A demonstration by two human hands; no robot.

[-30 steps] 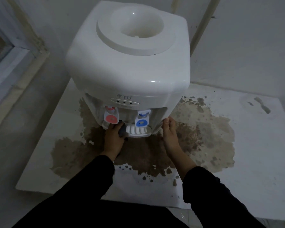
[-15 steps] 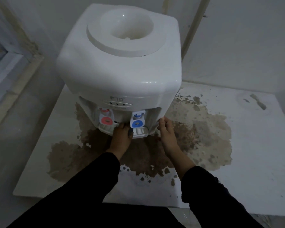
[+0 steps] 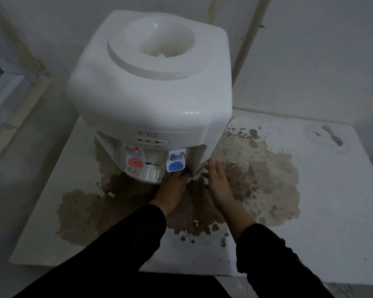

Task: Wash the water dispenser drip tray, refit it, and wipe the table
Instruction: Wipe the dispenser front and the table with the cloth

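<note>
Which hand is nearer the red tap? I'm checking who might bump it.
Left. The left hand is at the drip tray, below-right of the red tap; the right hand is beyond the dispenser's corner.

Your water dispenser (image 3: 151, 91) stands on the table (image 3: 332, 201), toward its rear left. The drip tray (image 3: 145, 173) sits at its front base, under two taps. Your left hand (image 3: 172, 186) touches the tray's right end; your right hand (image 3: 216, 179) rests beside the dispenser's right front corner.

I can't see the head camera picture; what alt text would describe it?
Two hands reach the base of a white water dispenser on a stained white table: the left hand at the drip tray under the blue tap, the right hand against the front corner.
</note>
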